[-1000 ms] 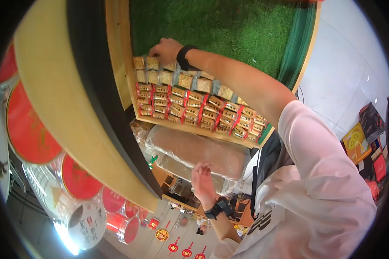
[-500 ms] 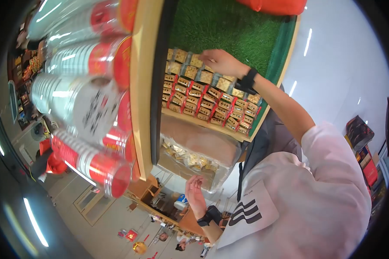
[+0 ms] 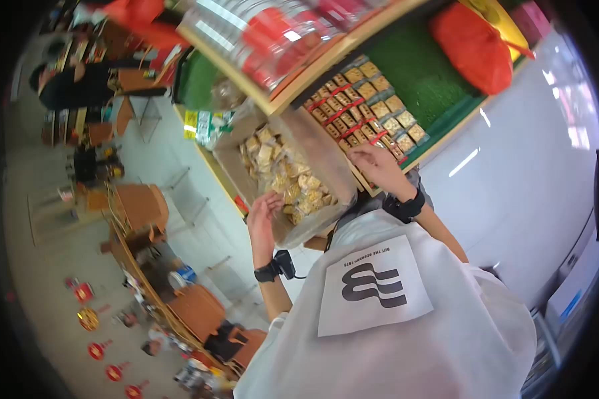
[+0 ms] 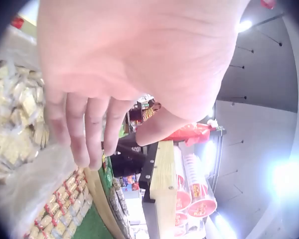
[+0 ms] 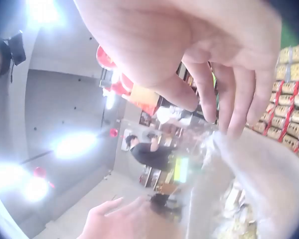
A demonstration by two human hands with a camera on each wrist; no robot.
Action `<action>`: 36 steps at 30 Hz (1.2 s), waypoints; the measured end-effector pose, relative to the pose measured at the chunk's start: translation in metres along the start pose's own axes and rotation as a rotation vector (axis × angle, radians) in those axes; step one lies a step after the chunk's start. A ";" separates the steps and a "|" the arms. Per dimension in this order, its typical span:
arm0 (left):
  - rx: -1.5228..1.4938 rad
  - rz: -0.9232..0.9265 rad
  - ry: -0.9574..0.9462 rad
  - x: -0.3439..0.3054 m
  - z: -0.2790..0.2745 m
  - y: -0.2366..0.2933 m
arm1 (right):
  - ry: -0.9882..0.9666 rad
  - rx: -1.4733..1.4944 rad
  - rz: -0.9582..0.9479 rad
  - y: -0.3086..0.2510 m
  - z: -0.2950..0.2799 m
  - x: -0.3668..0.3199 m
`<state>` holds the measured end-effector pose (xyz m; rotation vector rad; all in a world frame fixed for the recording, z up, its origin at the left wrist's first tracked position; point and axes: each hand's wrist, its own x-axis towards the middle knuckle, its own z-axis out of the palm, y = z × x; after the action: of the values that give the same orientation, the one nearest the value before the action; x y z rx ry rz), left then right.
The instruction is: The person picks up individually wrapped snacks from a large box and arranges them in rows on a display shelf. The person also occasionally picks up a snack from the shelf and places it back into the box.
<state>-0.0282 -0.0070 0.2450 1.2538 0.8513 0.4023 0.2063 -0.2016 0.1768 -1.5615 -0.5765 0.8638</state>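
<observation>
In the head view the left hand (image 3: 262, 223), its fingers loosely bent, is at the near left edge of a plastic-lined box (image 3: 336, 149) of wrapped pieces (image 3: 299, 183). The right hand (image 3: 378, 167) hovers near the lower edge of rows of red-banded packets (image 3: 343, 120), between them and the box. Pale square packets (image 3: 394, 103) lie beyond those rows on green matting. The left wrist view shows the left palm (image 4: 139, 55) with fingers extended and nothing held. Relaxed fingers of the right hand (image 5: 204, 55) hang above the liner in the right wrist view; no item shows in them.
A wooden shelf (image 3: 273, 106) carries clear, red-lidded containers (image 3: 266, 40) above the display. A red bag (image 3: 476, 50) lies on green matting (image 3: 416, 66) at the upper right. Brown chairs (image 3: 140, 207) and a person in black (image 3: 80, 86) are at the left.
The head view has turned toward the box, now showing its wrapped pieces. My right hand has moved from the pale packets to the near edge of the display; the left is beside the box.
</observation>
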 end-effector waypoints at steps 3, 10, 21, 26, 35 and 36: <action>-0.084 -0.015 0.100 -0.011 -0.034 -0.018 | -0.128 -0.077 -0.042 -0.005 0.037 0.003; -0.147 -0.131 0.233 -0.032 -0.078 -0.082 | -0.322 -0.230 0.073 0.015 0.098 0.007; -0.020 -0.418 0.174 -0.006 -0.076 -0.164 | -0.474 -0.284 0.305 0.101 0.149 0.041; 0.027 -0.436 0.100 0.030 -0.083 -0.205 | -0.508 -0.268 0.452 0.152 0.173 0.059; 0.842 -0.243 -0.246 0.088 -0.077 -0.236 | -0.425 -0.241 0.657 0.144 0.175 0.061; 0.923 -0.245 -0.255 0.094 -0.075 -0.234 | -0.354 -0.103 0.729 0.125 0.172 0.059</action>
<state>-0.0653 0.0376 -0.0115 1.9557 0.9863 -0.4040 0.0920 -0.0732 0.0384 -1.7471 -0.2866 1.7054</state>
